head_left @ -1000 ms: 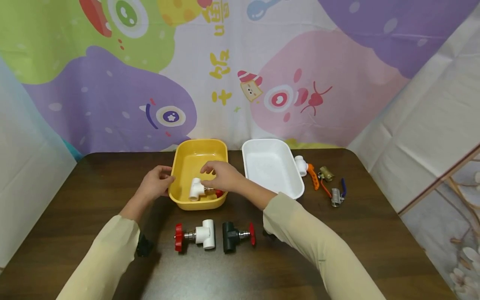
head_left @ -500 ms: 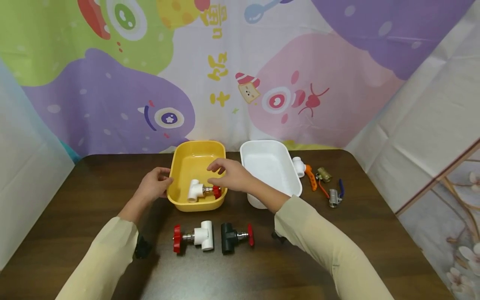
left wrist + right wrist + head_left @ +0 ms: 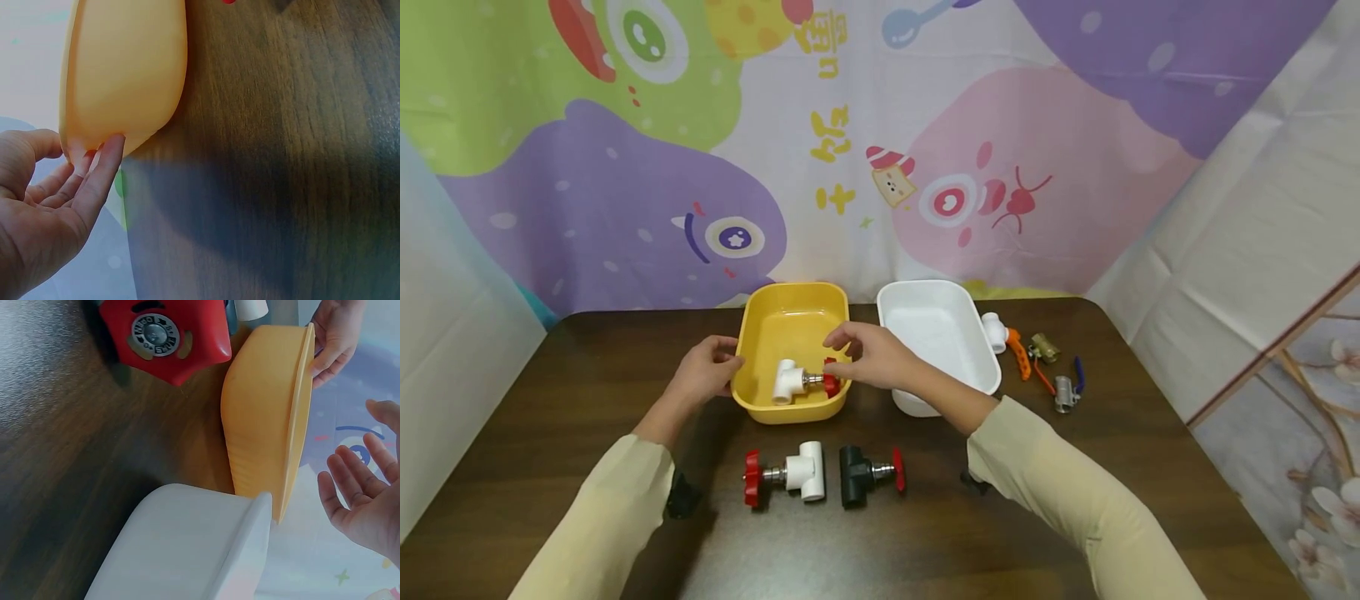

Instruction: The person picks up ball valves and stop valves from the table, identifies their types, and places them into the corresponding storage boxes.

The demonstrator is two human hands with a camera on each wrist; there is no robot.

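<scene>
My left hand [image 3: 706, 369] holds the left side of a yellow plastic basin [image 3: 760, 333], thumb at the rim and fingers against the outer wall, as the left wrist view shows [image 3: 56, 194]. Inside that basin lies a white tee-shaped valve [image 3: 788, 382] with a red handwheel. Above the basin's right side, my right hand [image 3: 876, 357] is spread and holds nothing; in the right wrist view its fingers [image 3: 350, 478] are apart from the basin. On the table in front lie a white valve with a red handwheel [image 3: 805, 472] and a black one [image 3: 854, 477], also red-wheeled.
A white basin [image 3: 936, 333] stands right of the yellow one. Beyond it lie a white valve with an orange lever [image 3: 996, 332], a brass valve [image 3: 1045, 347] and a metal valve with a blue lever [image 3: 1064, 393]. A printed cloth [image 3: 850, 250] hangs behind the table.
My right hand has drawn back to the right, away from the white valve inside the yellow basin. The left hand keeps its place at the rim. The view has shifted slightly.
</scene>
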